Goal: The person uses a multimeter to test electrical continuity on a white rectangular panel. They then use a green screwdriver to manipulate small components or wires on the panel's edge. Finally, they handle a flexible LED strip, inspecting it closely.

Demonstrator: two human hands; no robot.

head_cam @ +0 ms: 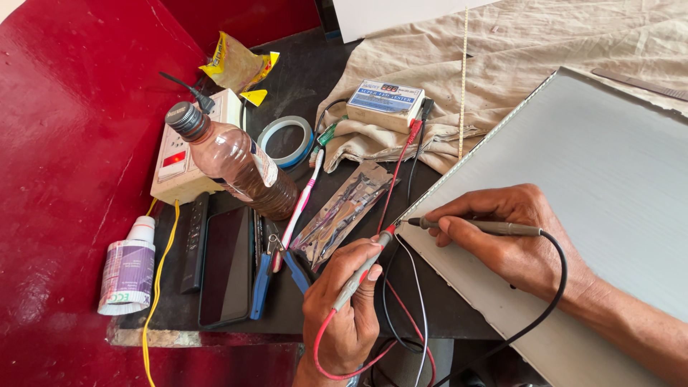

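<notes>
My left hand [347, 308] grips a grey test probe with a red tip and red lead [365, 266], its tip at the near end of a thin light strip [469, 153] along the edge of a large grey panel [609, 186]. My right hand [512, 236] rests on the panel and holds a second grey probe with a black lead [494, 228], its tip touching the same strip close to the other probe. Both leads run back to a small white and blue tester box [385, 104] lying on a beige cloth [502, 50].
A dark board holds a brown-liquid plastic bottle [236, 161], white power strip [190, 154], tape roll [285, 140], toothbrush [301, 201], black phone [226, 265], remote [195, 251], blue-handled pliers [265, 276] and a clear packet [340, 211]. A small white bottle [129, 269] and yellow wrapper [236, 64] lie nearby.
</notes>
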